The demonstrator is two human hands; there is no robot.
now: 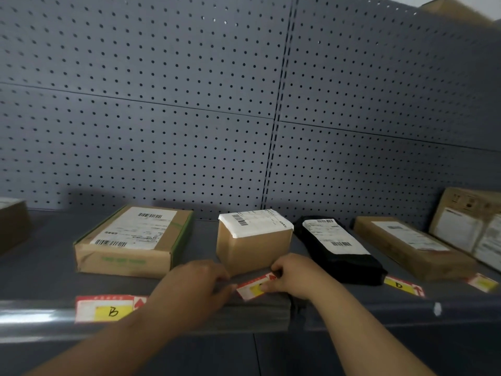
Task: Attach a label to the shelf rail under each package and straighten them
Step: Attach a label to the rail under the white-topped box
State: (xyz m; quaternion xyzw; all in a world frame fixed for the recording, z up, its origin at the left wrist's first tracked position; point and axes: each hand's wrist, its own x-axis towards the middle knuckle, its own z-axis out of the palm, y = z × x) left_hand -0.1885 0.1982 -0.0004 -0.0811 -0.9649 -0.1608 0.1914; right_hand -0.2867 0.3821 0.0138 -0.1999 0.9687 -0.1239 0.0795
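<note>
Both hands at the tilted red-and-yellow paper label [252, 290], on the grey shelf rail [244, 317] below the small brown cardboard box [253, 246]. Your right hand [294, 276] pinches its right end. Your left hand [199, 283] touches the left end, grip unclear. Level it, then press flat.

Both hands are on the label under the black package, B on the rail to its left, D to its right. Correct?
Not quite. In the head view the left hand and right hand are at the label below the small brown box, not the black package. The B label left and D label right are correct.
</note>
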